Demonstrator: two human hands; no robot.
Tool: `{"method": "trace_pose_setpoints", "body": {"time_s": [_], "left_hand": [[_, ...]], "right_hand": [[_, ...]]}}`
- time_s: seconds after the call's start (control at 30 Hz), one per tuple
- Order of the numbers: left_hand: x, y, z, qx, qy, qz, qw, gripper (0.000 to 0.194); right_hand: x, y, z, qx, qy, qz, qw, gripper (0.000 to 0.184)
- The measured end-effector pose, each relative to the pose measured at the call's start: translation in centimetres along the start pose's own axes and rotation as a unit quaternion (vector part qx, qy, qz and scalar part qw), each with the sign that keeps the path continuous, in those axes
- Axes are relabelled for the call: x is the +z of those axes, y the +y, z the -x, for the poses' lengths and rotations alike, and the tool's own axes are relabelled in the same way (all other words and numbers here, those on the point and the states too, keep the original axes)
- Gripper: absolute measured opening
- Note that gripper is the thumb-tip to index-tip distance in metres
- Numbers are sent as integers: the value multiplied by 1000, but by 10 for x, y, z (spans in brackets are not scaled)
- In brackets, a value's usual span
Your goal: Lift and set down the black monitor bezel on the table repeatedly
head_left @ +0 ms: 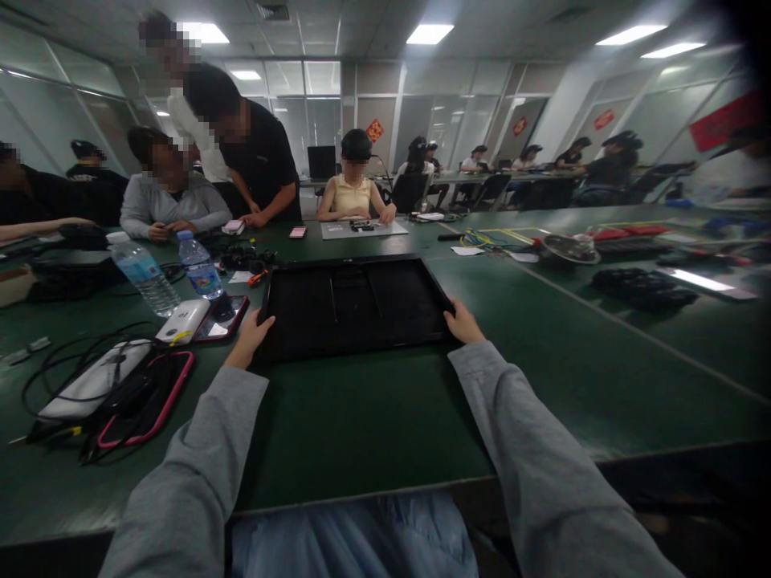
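Observation:
A wide, black, shallow rectangular panel with a raised rim (301, 321) is in front of me, over the green table. Two thin ridges and a small rectangular shape show on its dark inner face. My left hand (250, 337) grips its left edge near the front corner, thumb on the rim. At the opposite edge, my right hand (463, 323) is closed on the rim with the thumb on top. The fingers under the panel are hidden, and I cannot tell whether its underside touches the table.
Left of the panel are two water bottles (201, 269), a white power bank (182, 321), a phone (222, 319), and cables around a pink-edged case (148, 397). Cables (491, 239), a metal bowl (571, 249) and a black bundle (642, 287) lie right. Several people sit or stand beyond.

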State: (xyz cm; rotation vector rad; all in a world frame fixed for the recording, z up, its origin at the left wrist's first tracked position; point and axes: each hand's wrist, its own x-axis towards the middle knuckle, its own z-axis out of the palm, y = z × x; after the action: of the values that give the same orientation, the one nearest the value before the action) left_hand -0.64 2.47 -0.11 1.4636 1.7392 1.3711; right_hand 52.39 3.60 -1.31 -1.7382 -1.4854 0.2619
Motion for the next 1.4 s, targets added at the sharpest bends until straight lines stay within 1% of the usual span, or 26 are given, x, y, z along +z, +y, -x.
{"method": "trace_pose_setpoints", "body": {"time_s": [0.13, 0.2, 0.4, 0.57, 0.77, 1.0, 1.17, 1.3, 1.4], "left_hand": [[0, 1, 0, -50, -18, 18, 998, 42], [0, 3, 1, -60, -19, 17, 998, 41], [3, 5, 1, -27, -9, 18, 999, 46], [4, 5, -3, -51, 1, 11, 999, 50], [2, 5, 0, -25, -6, 11, 1000, 47], [4, 1, -2, -43, 1, 15, 999, 48], [4, -5, -4, -49, -6, 15, 999, 46], [4, -5, -5, -42, -8, -4, 999, 44], [1, 0, -3, -25, -5, -75, 997, 46]], "right_hand": [[-1, -1, 1, 0, -2, 5, 1000, 50], [-1, -2, 1, 7, -7, 11, 1000, 50], [1, -2, -2, 21, -17, 30, 999, 49], [2, -2, -4, 24, -27, 45, 998, 50], [2, -3, -1, 19, -17, 47, 999, 49], [-1, -7, 2, 34, -32, 65, 997, 52], [1, -4, 2, 17, -12, 54, 998, 51], [3, -3, 1, 11, -6, 61, 998, 51], [2, -1, -2, 15, -8, 40, 999, 46]]}}
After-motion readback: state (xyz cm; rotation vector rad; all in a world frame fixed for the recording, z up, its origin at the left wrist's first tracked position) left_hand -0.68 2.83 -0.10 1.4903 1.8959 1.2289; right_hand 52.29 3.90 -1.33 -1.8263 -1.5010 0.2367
